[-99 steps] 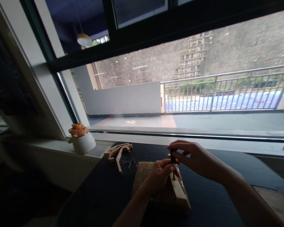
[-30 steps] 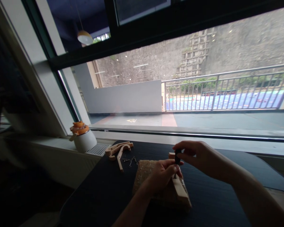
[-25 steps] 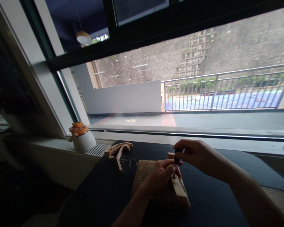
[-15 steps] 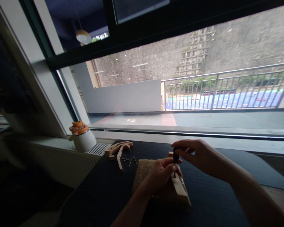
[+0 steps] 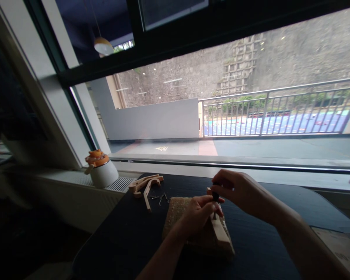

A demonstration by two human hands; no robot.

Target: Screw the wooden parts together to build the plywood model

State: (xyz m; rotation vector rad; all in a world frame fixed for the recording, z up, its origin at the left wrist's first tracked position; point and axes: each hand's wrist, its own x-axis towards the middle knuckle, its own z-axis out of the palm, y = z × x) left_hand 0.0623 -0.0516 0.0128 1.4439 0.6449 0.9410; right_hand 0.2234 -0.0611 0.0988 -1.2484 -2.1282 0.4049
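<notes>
A black-handled screwdriver point(image 5: 215, 196) stands nearly upright with its tip down at a pale wooden piece point(image 5: 221, 233). From the right, my right hand point(image 5: 236, 187) pinches the top of the handle between thumb and fingers. My left hand point(image 5: 198, 213) is closed around the wooden piece, its thumb and fingers close by the screwdriver's shaft. Underneath lies a thick, rough brown block point(image 5: 175, 214), on which the wooden piece rests along the right side. My fingers hide part of the piece and most of the shaft; a screw under the tip cannot be made out.
Curved wooden parts point(image 5: 148, 192) and several small screws point(image 5: 162, 197) lie left of the block on the dark table point(image 5: 116, 237). A white pot with an orange top point(image 5: 104, 174) stands on the ledge at left. A printed brown sheet point(image 5: 338, 245) is at lower right.
My right hand has turned a little and its wrist shifted left, with the screwdriver's handle tilting slightly. My left hand and the wooden piece stay almost in place. More of the brown sheet shows.
</notes>
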